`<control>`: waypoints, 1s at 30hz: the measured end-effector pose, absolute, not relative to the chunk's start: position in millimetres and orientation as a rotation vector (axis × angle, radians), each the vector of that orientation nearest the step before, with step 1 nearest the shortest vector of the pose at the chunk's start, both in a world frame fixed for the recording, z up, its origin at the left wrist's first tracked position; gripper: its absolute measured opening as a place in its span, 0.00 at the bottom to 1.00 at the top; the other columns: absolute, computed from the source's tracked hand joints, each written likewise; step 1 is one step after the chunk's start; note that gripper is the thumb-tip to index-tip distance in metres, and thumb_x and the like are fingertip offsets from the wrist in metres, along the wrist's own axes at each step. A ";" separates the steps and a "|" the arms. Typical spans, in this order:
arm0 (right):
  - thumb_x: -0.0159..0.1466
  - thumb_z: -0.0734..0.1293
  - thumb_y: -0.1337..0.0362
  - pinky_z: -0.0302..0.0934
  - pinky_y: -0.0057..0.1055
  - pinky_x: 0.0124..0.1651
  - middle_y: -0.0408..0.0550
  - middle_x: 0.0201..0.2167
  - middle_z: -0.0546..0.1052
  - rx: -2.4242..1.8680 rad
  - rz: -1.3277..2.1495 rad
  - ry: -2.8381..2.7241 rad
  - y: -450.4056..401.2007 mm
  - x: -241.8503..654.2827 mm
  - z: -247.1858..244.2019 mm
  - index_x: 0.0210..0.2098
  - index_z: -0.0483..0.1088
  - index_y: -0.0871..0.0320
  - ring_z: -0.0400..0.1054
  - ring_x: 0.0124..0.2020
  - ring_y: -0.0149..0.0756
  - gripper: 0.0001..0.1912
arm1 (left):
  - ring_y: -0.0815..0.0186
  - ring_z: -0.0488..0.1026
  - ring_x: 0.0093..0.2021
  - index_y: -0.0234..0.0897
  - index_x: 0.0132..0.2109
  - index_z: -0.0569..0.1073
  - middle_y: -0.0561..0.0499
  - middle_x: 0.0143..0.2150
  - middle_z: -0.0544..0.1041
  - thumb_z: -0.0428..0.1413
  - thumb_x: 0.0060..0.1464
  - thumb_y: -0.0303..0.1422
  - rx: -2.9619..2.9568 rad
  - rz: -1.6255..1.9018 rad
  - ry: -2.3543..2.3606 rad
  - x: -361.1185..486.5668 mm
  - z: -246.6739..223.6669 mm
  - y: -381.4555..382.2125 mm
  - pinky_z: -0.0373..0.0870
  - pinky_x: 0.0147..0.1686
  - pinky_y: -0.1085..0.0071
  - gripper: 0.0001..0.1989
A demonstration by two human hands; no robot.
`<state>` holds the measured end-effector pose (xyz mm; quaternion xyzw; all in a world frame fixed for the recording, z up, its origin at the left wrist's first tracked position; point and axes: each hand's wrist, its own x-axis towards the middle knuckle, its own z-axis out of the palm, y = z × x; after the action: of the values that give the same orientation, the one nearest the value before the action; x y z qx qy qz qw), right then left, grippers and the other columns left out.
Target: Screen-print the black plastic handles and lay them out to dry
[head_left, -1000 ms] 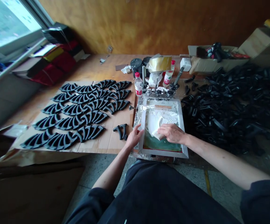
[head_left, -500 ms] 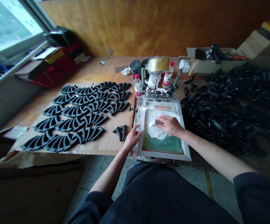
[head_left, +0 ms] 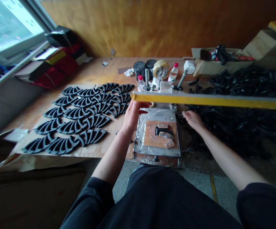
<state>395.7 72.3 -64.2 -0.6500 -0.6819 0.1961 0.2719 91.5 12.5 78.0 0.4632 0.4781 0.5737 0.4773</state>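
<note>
The screen-printing frame [head_left: 206, 100] is tipped up and seen edge-on as a long yellow and grey bar. My left hand [head_left: 132, 114] grips its left end, with some fingers reaching underneath. Below lies a metal base plate [head_left: 157, 115] bearing a brown block [head_left: 149, 136]. A curved black plastic part [head_left: 164, 131] rests on that block. To the right of the plate, my right hand [head_left: 193, 120] hovers with loosely spread fingers near the heap of black parts [head_left: 225, 124]; nothing shows in it.
Rows of curved black parts [head_left: 80, 119] lie on cardboard [head_left: 115, 144] at left. Behind the frame stand bottles [head_left: 173, 73], dark tubs [head_left: 139, 68] and a tape roll [head_left: 161, 68]. An open carton [head_left: 209, 68] sits at back right, with red binders [head_left: 49, 71] by the window.
The frame has swung up from lying flat, uncovering the plate and black part. My left hand rose with it. My right hand left the white-smeared screen and moved right, without the pale block.
</note>
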 end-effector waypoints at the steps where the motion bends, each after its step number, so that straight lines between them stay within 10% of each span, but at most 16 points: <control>1: 0.64 0.60 0.46 0.60 0.31 0.36 0.48 0.28 0.75 -1.701 0.560 -1.984 58.3 381.5 -75.4 0.29 0.72 0.59 0.68 0.32 0.37 0.23 | 0.65 0.75 0.40 0.37 0.47 0.70 0.45 0.41 0.77 0.41 0.61 0.53 1.140 1.409 1.158 93.7 78.9 17.6 0.71 0.34 0.71 0.26; 10: 0.67 0.62 0.61 0.60 0.37 0.43 0.54 0.32 0.74 -1.576 0.336 -2.311 -24.4 277.5 -61.5 0.36 0.67 0.59 0.66 0.40 0.44 0.08 | 0.60 0.77 0.39 0.37 0.51 0.69 0.40 0.44 0.79 0.52 0.53 0.57 0.688 0.761 1.164 134.7 -13.3 -71.2 0.73 0.31 0.68 0.30; 14: 0.67 0.62 0.64 0.60 0.33 0.47 0.49 0.35 0.75 -1.063 0.517 -2.424 -37.0 277.8 -53.3 0.32 0.67 0.56 0.67 0.42 0.38 0.07 | 0.62 0.78 0.38 0.35 0.44 0.70 0.42 0.41 0.79 0.53 0.52 0.55 0.522 0.913 1.286 113.5 -48.0 -98.8 0.74 0.32 0.70 0.27; 17: 0.67 0.60 0.67 0.61 0.33 0.44 0.51 0.37 0.76 -1.476 0.495 -2.409 -10.4 320.9 -65.8 0.36 0.69 0.56 0.69 0.42 0.38 0.07 | 0.65 0.77 0.29 0.35 0.41 0.69 0.43 0.39 0.80 0.52 0.52 0.55 0.620 0.956 1.578 54.4 -67.0 -94.8 0.71 0.26 0.72 0.26; 22: 0.58 0.63 0.76 0.62 0.38 0.36 0.60 0.31 0.78 -2.196 0.425 -2.362 35.0 401.9 -98.5 0.45 0.72 0.61 0.73 0.36 0.48 0.16 | 0.62 0.77 0.27 0.35 0.39 0.67 0.42 0.31 0.79 0.37 0.59 0.53 0.772 0.541 2.167 -43.2 -102.1 -88.1 0.72 0.29 0.68 0.26; 30: 0.53 0.71 0.66 0.66 0.38 0.34 0.44 0.24 0.77 -1.890 0.843 -1.905 52.9 464.3 -119.5 0.53 0.72 0.51 0.73 0.25 0.42 0.27 | 0.47 0.77 0.41 0.37 0.35 0.74 0.39 0.26 0.77 0.44 0.55 0.56 0.992 0.132 2.352 -62.6 -119.5 -65.9 0.67 0.43 0.57 0.28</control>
<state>464.3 52.9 -119.5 -0.6628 -0.6682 0.2958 0.1637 -62.6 -65.9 -119.5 0.3718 0.8809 0.0496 0.2886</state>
